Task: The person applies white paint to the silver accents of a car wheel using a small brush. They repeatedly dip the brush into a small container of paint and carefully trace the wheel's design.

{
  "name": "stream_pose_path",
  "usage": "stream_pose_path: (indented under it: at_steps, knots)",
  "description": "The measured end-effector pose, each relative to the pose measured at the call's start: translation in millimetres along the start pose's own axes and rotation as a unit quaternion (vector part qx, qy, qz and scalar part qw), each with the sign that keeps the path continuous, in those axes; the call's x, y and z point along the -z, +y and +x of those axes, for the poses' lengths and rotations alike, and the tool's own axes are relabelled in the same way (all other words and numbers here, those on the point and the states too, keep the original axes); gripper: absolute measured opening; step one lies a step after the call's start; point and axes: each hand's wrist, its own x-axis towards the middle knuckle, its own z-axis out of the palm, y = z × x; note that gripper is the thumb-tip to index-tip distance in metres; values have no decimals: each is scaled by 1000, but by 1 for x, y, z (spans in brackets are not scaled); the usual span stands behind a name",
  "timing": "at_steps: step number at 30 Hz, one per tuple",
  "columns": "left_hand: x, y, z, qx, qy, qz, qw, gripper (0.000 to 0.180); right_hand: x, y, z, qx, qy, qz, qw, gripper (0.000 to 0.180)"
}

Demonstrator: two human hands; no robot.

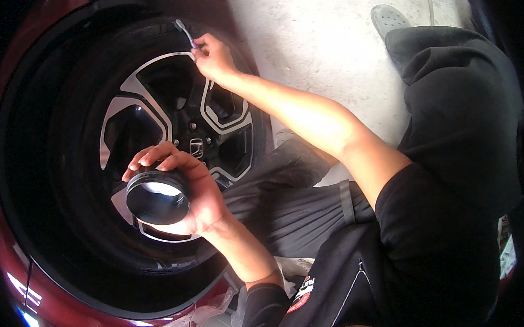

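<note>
My left hand (202, 195) is wrapped round an open round jar (159, 217), dark on its outside and tilted so its mouth faces me. Something pale or shiny shows inside; I cannot tell whether it is contents or reflected light. Farther up, my right hand (213, 57) pinches the purple handle of a toothbrush (188, 36). Its bristled head is over the upper sidewall of the black tire (145, 37); whether it touches the rubber I cannot tell. Below my right hand lies the black and silver alloy wheel (148, 92), partly hidden behind the jar and my left hand.
Dark red bodywork (93, 314) and a black wheel arch (26, 191) curve round the tire at the left. Clear plastic sheeting (201, 312) hangs by the lower bodywork. Pale concrete floor (304, 50) lies beyond, with my grey clog (388, 19) on it.
</note>
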Motion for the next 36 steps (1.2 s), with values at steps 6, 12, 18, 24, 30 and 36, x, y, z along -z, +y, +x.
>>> stream_pose_path:
  at_steps: [6,12,18,24,30,36]
  knots:
    - [-1,-1,-2,-8,-10,2,1000,19,12,-17,-6,-26,-20,0,999,21]
    - [-1,-4,-1,-2,-13,7,1000,19,-9,-27,-6,-50,-74,65,994,25]
    - [6,3,-1,4,2,3,1000,31,0,-7,-10,-98,17,56,993,23]
    - [-3,-5,-2,-3,-7,5,1000,18,3,-9,-16,-54,20,23,998,21]
    - [0,-4,-1,1,-2,5,1000,20,3,25,-2,-128,60,49,989,23]
    - [1,1,-2,10,-1,-5,1000,21,7,23,-20,-69,9,3,998,20]
